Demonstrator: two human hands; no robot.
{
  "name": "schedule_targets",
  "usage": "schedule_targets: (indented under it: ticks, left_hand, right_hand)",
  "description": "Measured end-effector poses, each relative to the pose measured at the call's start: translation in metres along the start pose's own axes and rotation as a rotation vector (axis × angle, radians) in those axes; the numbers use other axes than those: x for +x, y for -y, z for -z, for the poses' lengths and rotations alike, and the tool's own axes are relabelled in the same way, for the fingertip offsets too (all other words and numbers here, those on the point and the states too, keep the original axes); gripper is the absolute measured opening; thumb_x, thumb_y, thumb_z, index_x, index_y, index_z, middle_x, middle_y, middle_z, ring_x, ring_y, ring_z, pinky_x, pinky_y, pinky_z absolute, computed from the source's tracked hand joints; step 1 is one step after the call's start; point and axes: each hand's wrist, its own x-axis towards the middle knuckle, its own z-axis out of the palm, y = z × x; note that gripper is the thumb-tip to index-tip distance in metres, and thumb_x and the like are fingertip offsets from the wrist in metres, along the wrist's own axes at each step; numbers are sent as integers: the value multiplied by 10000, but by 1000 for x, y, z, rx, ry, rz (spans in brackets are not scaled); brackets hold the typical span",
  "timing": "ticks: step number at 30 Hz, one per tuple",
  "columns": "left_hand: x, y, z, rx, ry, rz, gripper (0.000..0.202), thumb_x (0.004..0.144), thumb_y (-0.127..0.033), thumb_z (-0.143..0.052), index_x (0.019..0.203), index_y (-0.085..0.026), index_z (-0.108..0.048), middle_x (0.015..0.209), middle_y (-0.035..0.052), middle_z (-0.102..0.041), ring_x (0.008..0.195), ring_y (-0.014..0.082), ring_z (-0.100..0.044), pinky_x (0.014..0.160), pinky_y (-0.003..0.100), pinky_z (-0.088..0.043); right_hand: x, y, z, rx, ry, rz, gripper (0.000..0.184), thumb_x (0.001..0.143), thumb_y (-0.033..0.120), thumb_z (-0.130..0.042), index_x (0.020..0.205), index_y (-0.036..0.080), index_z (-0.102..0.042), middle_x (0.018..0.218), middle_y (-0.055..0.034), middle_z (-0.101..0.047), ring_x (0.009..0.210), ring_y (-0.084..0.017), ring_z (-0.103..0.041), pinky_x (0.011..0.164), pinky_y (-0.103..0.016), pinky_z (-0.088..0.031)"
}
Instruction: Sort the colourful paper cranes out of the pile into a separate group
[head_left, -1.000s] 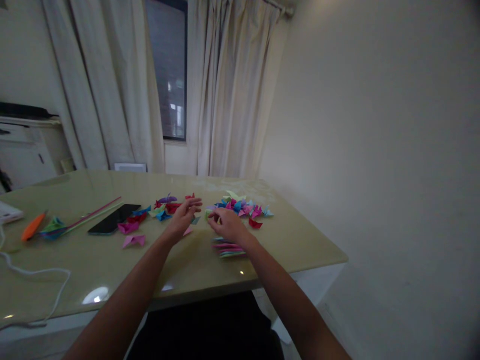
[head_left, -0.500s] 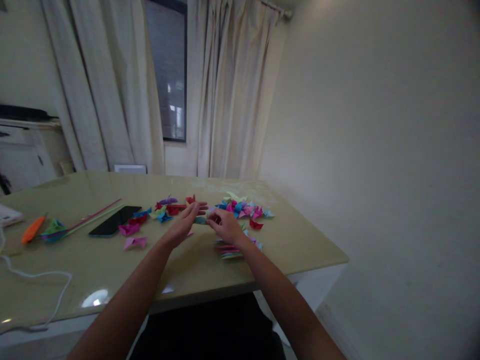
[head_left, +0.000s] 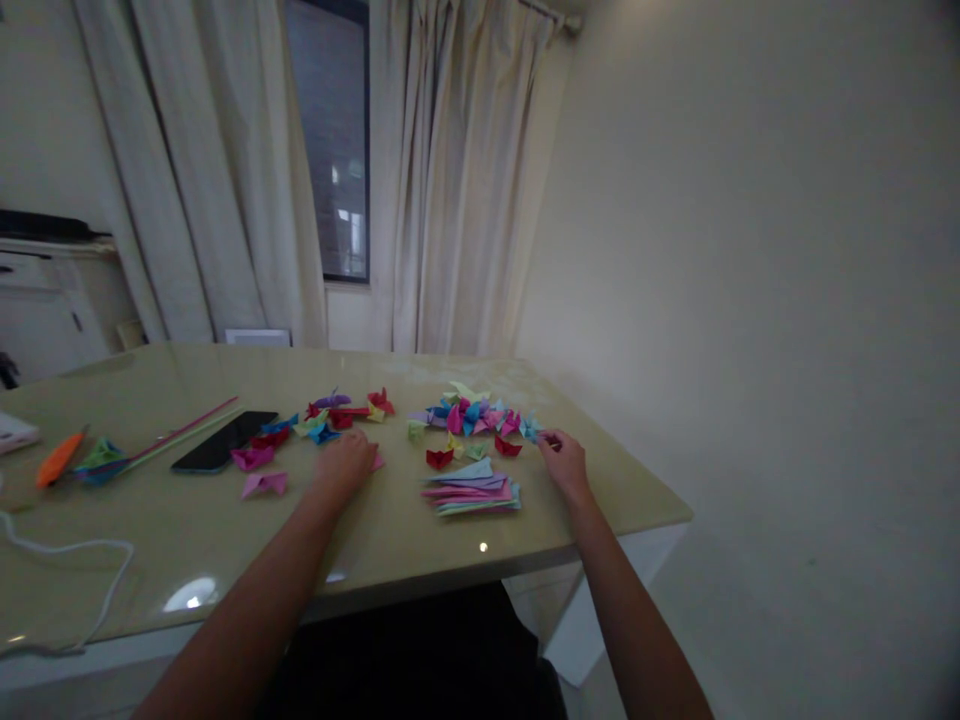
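My left hand (head_left: pixel 345 462) rests on the glossy table (head_left: pixel 225 520) with its fingers curled under. A pink folded paper piece (head_left: pixel 378 461) shows at its fingertips. My right hand (head_left: pixel 564 463) lies near the table's right edge, fingers drawn together at the right end of a pile of coloured folded paper pieces (head_left: pixel 472 415). What either hand holds, if anything, is hidden. Between the hands lies a stack of coloured paper sheets (head_left: pixel 472 490), with a red folded piece (head_left: pixel 439 458) just behind it.
A second cluster of folded pieces (head_left: pixel 337 412) lies left of centre, with two pink ones (head_left: pixel 259 470) nearer. A black phone (head_left: pixel 225 440), pink and green straws (head_left: pixel 184 430), an orange object (head_left: pixel 56 458) and a white cable (head_left: pixel 75 560) lie to the left. Curtains and a window are behind.
The hands, which met at the middle of the table, have parted. My right hand swung right to the pile's end, uncovering the sheet stack. My left hand drew back and curled.
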Motion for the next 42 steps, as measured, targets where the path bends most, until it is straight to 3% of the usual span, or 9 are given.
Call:
schedule_targets:
  ticks: [12, 17, 20, 22, 27, 30, 33, 37, 42]
  left_hand:
    - [8, -22, 10, -357, -145, -101, 313, 1046, -422, -378, 1048, -213, -611, 955, 120, -793, 908, 276, -767, 740, 303, -502]
    - [2, -31, 14, -533, -219, -228, 386, 991, -520, -384, 796, -232, -551, 731, 29, -669, 697, 197, -638, 668, 272, -437]
    - [-2, -35, 16, -588, -216, -296, 504, 962, -609, -395, 627, -237, -447, 581, -16, -497, 589, 158, -491, 591, 270, -353]
    - [-4, -37, 16, -618, -188, -335, 564, 958, -655, -376, 593, -230, -440, 558, -23, -457, 572, 149, -455, 563, 267, -327]
    - [-4, -41, 12, -642, -115, -351, 687, 973, -729, -304, 615, -202, -560, 566, -5, -517, 558, 162, -494, 525, 263, -360]
    - [1, -37, 10, -589, -113, -307, 689, 1003, -688, -294, 662, -195, -631, 611, 27, -603, 607, 193, -582, 583, 277, -449]
    - [7, -23, 11, -460, -209, -175, 464, 1009, -509, -418, 919, -185, -737, 969, 131, -754, 957, 288, -700, 866, 377, -537]
    - [9, 6, 11, -258, -327, 60, 411, 948, -297, -504, 1299, -165, -671, 1524, 250, -544, 1476, 454, -401, 1177, 680, -294]
    - [14, 27, 6, -168, -239, 126, 333, 913, -168, -498, 1153, -121, -723, 1415, 285, -630, 1400, 461, -507, 1134, 658, -377]
  right_hand:
    - [-6, 6, 2, -106, -36, -11, 254, 821, 240, -565, 889, 178, -802, 842, -109, -773, 707, -236, -661, 746, -347, -522]
    - [-19, 66, -11, -18, 59, 229, 301, 1008, 324, -531, 1083, 172, -779, 971, -116, -749, 796, -235, -660, 785, -342, -533]
    - [-33, 120, -36, 55, 328, 471, 167, 953, 311, -744, 1111, 273, -787, 1019, -34, -740, 832, -194, -676, 802, -285, -543]
    - [-40, 153, -56, 58, 549, 720, 313, 955, 196, -754, 1256, 273, -725, 1208, -60, -687, 1009, -210, -676, 910, -312, -534]
    - [-41, 193, -89, -119, 576, 852, 115, 996, 146, -702, 1083, 215, -732, 1198, -75, -628, 1002, -209, -654, 891, -306, -515]
    - [-37, 184, -90, -96, 545, 816, 63, 1018, 178, -692, 1012, 212, -745, 1116, -65, -635, 941, -199, -650, 835, -294, -509]
    - [-34, 159, -74, 19, 438, 699, 87, 997, 136, -706, 993, 212, -748, 1072, -53, -652, 949, -196, -657, 841, -290, -510]
    - [-33, 115, -42, 53, 336, 596, 114, 984, 100, -669, 985, 191, -738, 986, -61, -676, 914, -216, -665, 835, -319, -525]
    - [-46, 80, -24, 57, 323, 546, 137, 958, 112, -634, 938, 197, -740, 917, -56, -691, 828, -212, -674, 764, -316, -546]
